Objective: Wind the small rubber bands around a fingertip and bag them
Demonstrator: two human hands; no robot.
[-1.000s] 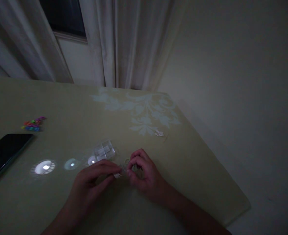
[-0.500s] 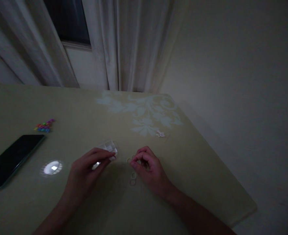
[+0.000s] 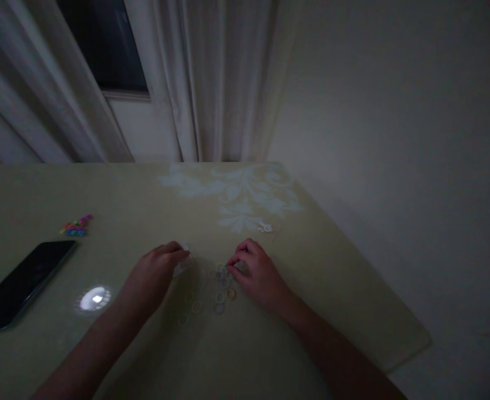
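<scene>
My left hand (image 3: pixel 158 270) is closed on a small clear plastic box (image 3: pixel 184 268), whose right part shows beyond the fingertips. Thin pale rings (image 3: pixel 220 272) lie in a cluster on the table between my hands, with an orange ring (image 3: pixel 230 294) just below them. A few more rings (image 3: pixel 196 306) are spread to the lower left, below the box. At the cluster's right edge, my right hand (image 3: pixel 254 269) has its thumb and fingertips pinched together; whatever is between them is too small to make out.
A dark phone (image 3: pixel 22 283) lies on the table (image 3: pixel 345 300) at the left, with a small pile of colourful pieces (image 3: pixel 77 226) behind it. A small white item (image 3: pixel 265 227) lies beyond my right hand. Curtains (image 3: pixel 228 83) and a wall stand behind.
My left hand has turned over the clear box, covering more of it. More rings now show on the table, between my hands and below the box. The view has shifted slightly.
</scene>
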